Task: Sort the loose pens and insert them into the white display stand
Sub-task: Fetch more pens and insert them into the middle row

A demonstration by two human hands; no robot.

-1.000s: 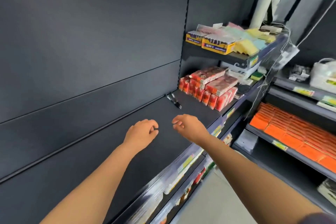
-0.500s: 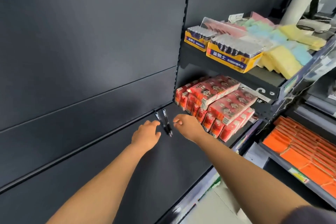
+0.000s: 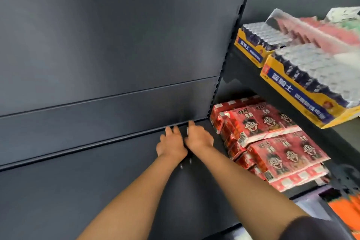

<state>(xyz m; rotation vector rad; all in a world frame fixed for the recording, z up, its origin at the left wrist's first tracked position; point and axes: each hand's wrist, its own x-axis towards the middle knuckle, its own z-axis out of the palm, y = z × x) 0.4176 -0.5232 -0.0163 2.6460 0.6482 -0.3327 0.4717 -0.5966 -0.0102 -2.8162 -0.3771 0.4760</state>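
1. First, steady your left hand (image 3: pixel 171 147) on the shelf (image 3: pixel 97 191). Blur hides whether its grip is apart or closed.
2. Gather the pens (image 3: pixel 190 160) together. They lie between and under both hands at the rear of the shelf, and only the tips show.
3. Bring your right hand (image 3: pixel 199 138) round the barrels, clear of the red packs (image 3: pixel 272 142). Its grip cannot be read either.
4. Note that the white display stand is out of view.

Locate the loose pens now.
Head view, centre: pens lie mostly hidden under the left hand and right hand on the dark shelf, left of the red packs.
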